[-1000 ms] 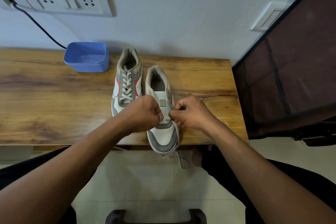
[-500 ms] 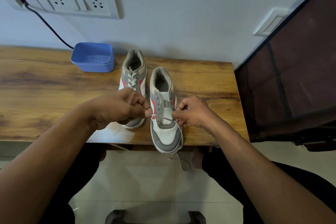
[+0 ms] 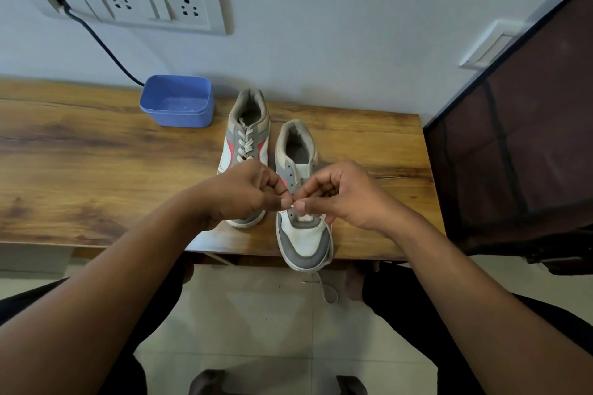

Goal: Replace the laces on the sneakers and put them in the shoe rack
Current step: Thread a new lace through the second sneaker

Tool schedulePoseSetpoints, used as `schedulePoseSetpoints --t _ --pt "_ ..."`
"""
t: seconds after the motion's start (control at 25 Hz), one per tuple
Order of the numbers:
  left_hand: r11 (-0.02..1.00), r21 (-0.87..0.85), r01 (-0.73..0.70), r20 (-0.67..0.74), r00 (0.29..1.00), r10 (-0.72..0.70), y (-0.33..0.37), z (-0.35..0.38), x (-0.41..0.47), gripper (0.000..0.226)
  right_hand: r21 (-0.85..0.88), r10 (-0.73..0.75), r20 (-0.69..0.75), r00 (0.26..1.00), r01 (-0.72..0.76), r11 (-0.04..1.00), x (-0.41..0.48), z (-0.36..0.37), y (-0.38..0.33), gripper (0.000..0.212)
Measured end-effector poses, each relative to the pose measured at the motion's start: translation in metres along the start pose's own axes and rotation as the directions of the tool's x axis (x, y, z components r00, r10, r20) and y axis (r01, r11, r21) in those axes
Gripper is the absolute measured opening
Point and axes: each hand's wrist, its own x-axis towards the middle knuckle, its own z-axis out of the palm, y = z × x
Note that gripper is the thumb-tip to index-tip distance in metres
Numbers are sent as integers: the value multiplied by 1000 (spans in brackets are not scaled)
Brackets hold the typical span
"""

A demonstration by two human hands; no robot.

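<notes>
White lace [image 3: 291, 202] judged soft, light, limp; best pinched near its end | left grip [image 3: 247, 192], right grip [image 3: 340, 196] both pinch it | over unlaced sneaker [image 3: 305, 240], bench [image 3: 96, 170] front edge

The wooden table [image 3: 96, 170] carries a blue tub [image 3: 178, 102] near its back edge. Right of the tub stand a laced sneaker [image 3: 247, 135] and, just beside it, a second sneaker [image 3: 305, 240] whose toe overhangs the front edge.

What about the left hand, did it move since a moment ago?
Yes. It had pulled left over the laced sneaker; now the left hand is back rightward above the unlaced sneaker, pinching the lace beside the right hand.
</notes>
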Motion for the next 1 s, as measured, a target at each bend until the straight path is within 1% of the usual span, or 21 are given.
schedulePoseSetpoints --t 0.12,0.2,0.24,0.32,0.4,0.48,0.56,0.64,0.76,0.88,1.0 --pt "995 82 -52 -23 998 54 -2 8 7 5 -14 16 15 1000 -16 1000 -1 -1 6 5" --pt "970 212 -118 -69 988 135 -3 13 11 3 -79 17 -7 1000 -18 997 -1 -1 10 7" --pt "936 313 -161 -92 976 198 -2 16 12 5 -138 19 -17 1000 -21 990 -2 -1 12 9" --pt "843 494 -212 -91 952 293 -3 19 14 18 -264 15 -24 1000 -21 964 -3 0 16 11" --pt "755 616 -226 -42 947 319 -7 19 16 31 -349 -2 -41 999 -13 937 -6 0 18 10" --pt "674 696 -249 7 940 340 -11 21 20 34 -442 -41 -73 997 4 897 -7 2 17 6" --pt "635 722 -276 24 926 376 -13 23 23 31 -533 -120 -80 990 60 844 -6 5 16 5" --pt "639 709 -298 14 912 410 -18 24 24 26 -595 -196 -60 979 123 794 -4 9 17 6" --pt "665 682 -306 -25 898 439 -22 25 26 26 -643 -248 -54 967 156 750 2 13 23 7" --pt "691 649 -319 -68 880 470 -25 24 26 29 -648 -274 -75 959 162 744 7 15 29 7" --pt "705 629 -328 -93 868 488 -28 24 27 29 -584 -284 -112 952 168 794 10 18 35 7"
